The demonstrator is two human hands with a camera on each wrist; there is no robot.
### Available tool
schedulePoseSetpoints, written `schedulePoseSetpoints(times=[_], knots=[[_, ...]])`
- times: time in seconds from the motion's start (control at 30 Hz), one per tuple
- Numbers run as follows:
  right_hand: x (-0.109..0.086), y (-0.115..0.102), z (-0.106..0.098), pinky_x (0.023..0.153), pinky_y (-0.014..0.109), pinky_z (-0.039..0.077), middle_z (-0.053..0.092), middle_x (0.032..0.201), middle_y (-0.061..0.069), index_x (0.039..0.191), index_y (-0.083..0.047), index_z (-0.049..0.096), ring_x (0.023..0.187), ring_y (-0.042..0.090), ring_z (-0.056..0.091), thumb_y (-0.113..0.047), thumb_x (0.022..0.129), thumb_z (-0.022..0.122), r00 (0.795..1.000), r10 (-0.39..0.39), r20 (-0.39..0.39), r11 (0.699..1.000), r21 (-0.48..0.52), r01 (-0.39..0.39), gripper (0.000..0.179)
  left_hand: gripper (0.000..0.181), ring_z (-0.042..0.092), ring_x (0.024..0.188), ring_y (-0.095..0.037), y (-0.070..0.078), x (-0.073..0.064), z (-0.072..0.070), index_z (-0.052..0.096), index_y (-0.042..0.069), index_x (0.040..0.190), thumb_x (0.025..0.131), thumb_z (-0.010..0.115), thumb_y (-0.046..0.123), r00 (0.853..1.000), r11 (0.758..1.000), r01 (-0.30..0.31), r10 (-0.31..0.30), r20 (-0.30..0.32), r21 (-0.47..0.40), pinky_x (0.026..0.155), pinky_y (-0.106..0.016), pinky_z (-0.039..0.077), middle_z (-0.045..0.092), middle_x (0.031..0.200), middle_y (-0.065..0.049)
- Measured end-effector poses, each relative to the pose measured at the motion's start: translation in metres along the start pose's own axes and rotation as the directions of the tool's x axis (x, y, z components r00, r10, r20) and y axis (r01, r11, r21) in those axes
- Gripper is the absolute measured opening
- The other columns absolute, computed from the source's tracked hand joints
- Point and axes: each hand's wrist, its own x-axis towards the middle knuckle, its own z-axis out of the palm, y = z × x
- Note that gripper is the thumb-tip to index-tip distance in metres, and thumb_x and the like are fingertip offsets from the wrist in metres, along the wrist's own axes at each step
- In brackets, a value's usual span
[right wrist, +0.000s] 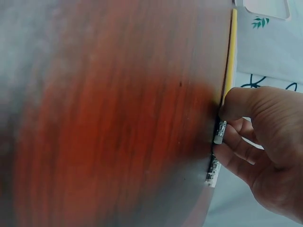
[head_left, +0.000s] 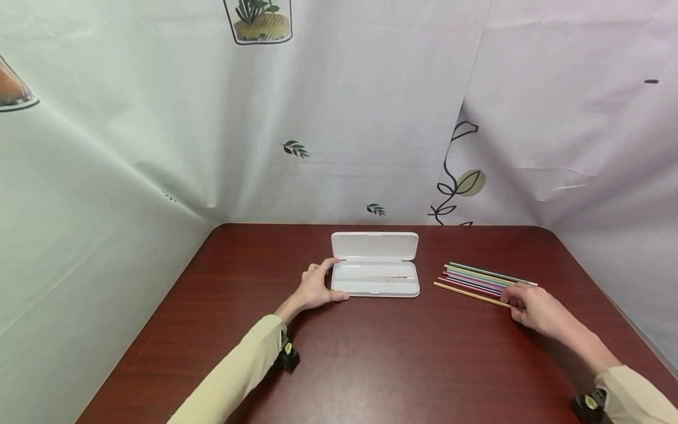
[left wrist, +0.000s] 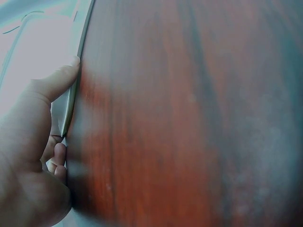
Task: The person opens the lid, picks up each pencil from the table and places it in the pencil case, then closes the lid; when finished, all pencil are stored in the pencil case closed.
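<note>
A white pencil case (head_left: 376, 287) lies on the table with its lid (head_left: 375, 246) raised at the back. My left hand (head_left: 315, 287) grips the case's left end, thumb at the front edge and forefinger near the hinge. Inside, a thin reddish line runs along the divider; I cannot tell what it is. To the right lie several coloured pencils (head_left: 474, 279) side by side. My right hand (head_left: 540, 309) pinches the nearest one, a yellow pencil (head_left: 461, 292), near its eraser end. In the right wrist view the thumb presses on this yellow pencil (right wrist: 230, 56).
The dark red wooden table (head_left: 381, 359) reaches back to a white patterned cloth (head_left: 339, 118), which also hangs at both sides. Black wrist cameras are strapped over both pale yellow sleeves (head_left: 233, 368).
</note>
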Motion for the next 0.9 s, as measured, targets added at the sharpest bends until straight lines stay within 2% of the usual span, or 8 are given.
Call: schedulePoseSetpoints(times=[0.33,0.63,0.9], knots=[[0.004,-0.003,0.0,0.055,0.029,0.04,0.051,0.075,-0.009,0.087,-0.009,0.068,0.066,0.003,0.043,0.01,0.068,0.073,0.996,-0.061,-0.064,0.998,0.0,0.061,0.027,0.087,0.047,0.116,-0.032,0.0,0.0,0.0,0.05,0.017,0.142,0.068,0.092,0.036,1.0,1.0,-0.002,0.002,-0.006,0.001,0.092,-0.048,0.034,0.06,0.118,-0.013],[0.017,-0.01,0.0,0.055,0.028,0.037,0.048,0.077,-0.011,0.087,-0.011,0.067,0.065,0.004,0.041,0.009,0.071,0.073,0.995,-0.069,-0.069,0.997,0.012,0.07,0.026,0.087,0.047,0.116,-0.032,0.001,0.0,0.0,0.05,0.017,0.143,0.069,0.092,0.037,1.0,1.0,0.0,0.0,-0.004,0.006,0.092,-0.049,0.035,0.059,0.119,-0.013],[0.035,-0.02,0.004,0.057,0.027,0.038,0.051,0.078,-0.008,0.088,-0.01,0.067,0.068,0.005,0.043,0.01,0.069,0.075,0.983,-0.148,-0.108,0.987,0.051,0.154,0.029,0.088,0.047,0.115,-0.033,0.002,-0.002,-0.001,0.049,0.016,0.143,0.069,0.092,0.038,1.0,1.0,-0.007,0.007,0.0,0.008,0.091,-0.05,0.035,0.058,0.12,-0.013]])
